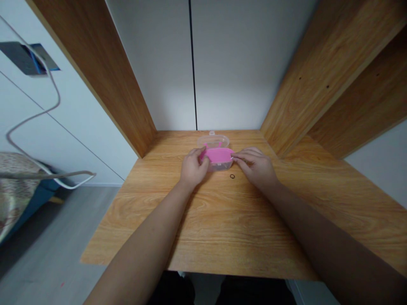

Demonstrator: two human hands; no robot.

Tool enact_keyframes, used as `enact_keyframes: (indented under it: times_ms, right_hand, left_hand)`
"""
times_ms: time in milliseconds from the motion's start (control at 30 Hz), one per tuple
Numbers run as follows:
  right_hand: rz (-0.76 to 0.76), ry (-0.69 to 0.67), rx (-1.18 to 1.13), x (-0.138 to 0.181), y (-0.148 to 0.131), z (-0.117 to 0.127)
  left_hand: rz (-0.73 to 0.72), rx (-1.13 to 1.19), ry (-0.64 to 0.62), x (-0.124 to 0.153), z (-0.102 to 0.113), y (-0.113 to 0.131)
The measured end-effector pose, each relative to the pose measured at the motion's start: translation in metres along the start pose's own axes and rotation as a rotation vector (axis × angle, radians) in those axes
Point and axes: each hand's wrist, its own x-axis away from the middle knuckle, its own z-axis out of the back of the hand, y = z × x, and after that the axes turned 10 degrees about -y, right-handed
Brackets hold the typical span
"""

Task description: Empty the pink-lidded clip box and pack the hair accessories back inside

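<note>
A small clear plastic box (219, 167) stands on the wooden desk with its see-through lid (213, 140) tipped open toward the back wall. A pink tray (218, 155) sits at the top of the box; whether it is fully seated or slightly raised I cannot tell. My left hand (194, 167) grips the tray's left end, thumb toward me and fingers behind. At the right end, my right hand (254, 164) pinches the tray's edge, where a small pale glint shows by the fingertips. A thin black ring (232, 176), like a hair tie, lies on the desk in front of the box.
The wooden desk (203, 228) runs back to a white panel wall (229, 76). Wooden uprights (104, 63) flank it on the left and right. A white cable (57, 95) hangs at the left, near a wall socket box (30, 58) and patterned cloth (15, 186).
</note>
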Motion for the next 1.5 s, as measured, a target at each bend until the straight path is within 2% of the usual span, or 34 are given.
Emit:
enact_keyframes:
  times_ms: [400, 700, 1200, 1300, 1400, 1500]
  right_hand:
    - [-0.146, -0.102, 0.040, -0.001, -0.007, 0.002]
    - [-0.130, -0.079, 0.059, 0.001, -0.003, -0.002]
    - [-0.068, -0.177, 0.065, 0.003, -0.003, -0.004]
    - [-0.155, -0.138, 0.097, 0.003, 0.002, 0.002]
    - [-0.313, -0.077, 0.206, 0.005, 0.017, 0.011]
    - [-0.504, -0.168, 0.342, 0.008, 0.034, 0.016]
  left_hand:
    - [0.003, -0.004, -0.001, 0.001, 0.001, 0.001]
    - [0.003, 0.000, -0.009, 0.000, 0.001, 0.002]
    - [0.006, 0.001, -0.004, 0.000, 0.000, 0.001]
    - [0.007, 0.005, -0.005, 0.000, 0.000, 0.001]
    - [0.002, 0.005, -0.007, 0.000, 0.000, 0.001]
    - [-0.006, 0.001, -0.006, 0.000, 0.000, 0.001]
